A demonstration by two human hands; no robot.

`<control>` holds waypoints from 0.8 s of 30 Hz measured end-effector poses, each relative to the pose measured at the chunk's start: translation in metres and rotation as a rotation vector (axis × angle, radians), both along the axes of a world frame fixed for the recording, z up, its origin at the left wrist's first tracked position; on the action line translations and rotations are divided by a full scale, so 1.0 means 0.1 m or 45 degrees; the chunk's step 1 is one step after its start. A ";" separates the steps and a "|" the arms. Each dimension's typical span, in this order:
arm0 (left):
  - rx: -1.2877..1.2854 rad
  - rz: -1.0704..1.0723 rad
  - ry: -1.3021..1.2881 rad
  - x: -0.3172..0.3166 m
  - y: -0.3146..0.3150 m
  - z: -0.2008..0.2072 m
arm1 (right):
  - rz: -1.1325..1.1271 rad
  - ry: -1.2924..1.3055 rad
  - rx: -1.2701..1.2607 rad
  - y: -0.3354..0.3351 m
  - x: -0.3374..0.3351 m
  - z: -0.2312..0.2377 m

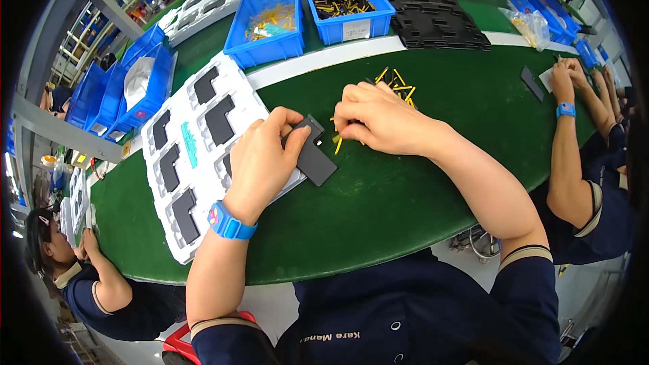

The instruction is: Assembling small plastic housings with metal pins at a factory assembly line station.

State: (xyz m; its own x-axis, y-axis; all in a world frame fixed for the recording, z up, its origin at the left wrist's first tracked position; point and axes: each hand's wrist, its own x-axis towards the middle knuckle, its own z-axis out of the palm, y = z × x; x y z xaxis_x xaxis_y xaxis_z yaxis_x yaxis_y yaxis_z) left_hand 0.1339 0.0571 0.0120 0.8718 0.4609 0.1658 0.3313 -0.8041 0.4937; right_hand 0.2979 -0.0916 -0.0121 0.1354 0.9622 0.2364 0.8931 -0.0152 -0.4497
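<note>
My left hand (262,152) is closed on a flat dark grey L-shaped part (318,164), pinched between thumb and fingers just above the green table. Beside it, my right hand (382,120) has its fingers curled together in a pinch; whatever lies between the fingertips is hidden. Under and behind that hand spreads a loose pile of thin yellow-and-black strips (404,92). To the left, partly behind my left hand, lies a white moulded tray (203,179) with several similar dark parts (219,120) in its pockets and a teal piece (188,144) on it.
Across the green table (378,209) stand a blue bin (267,47) of yellow and teal pieces and a blue bin (348,23) of black-and-yellow strips. Black trays (433,17) lie beside them. Co-workers sit left and right; a dark part (532,84) lies near the right one.
</note>
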 end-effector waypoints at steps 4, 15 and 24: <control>0.009 -0.077 0.070 -0.06 0.04 0.03 | -0.244 -0.026 0.177 -0.08 0.28 0.06; -0.303 -0.124 0.011 -0.02 -0.04 0.01 | -0.332 -0.271 0.158 -0.18 0.61 -0.02; 0.342 -0.096 -0.235 -0.02 -0.05 -0.10 | -0.417 0.078 -0.129 -0.26 0.56 0.33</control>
State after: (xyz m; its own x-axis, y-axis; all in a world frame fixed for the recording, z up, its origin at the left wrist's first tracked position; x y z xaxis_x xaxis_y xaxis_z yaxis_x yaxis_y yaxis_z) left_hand 0.1320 0.0523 0.0019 0.8457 0.3151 0.4307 0.1909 -0.9323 0.3072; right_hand 0.3539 -0.1178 0.0208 0.4519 0.8835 0.1235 0.8049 -0.3441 -0.4835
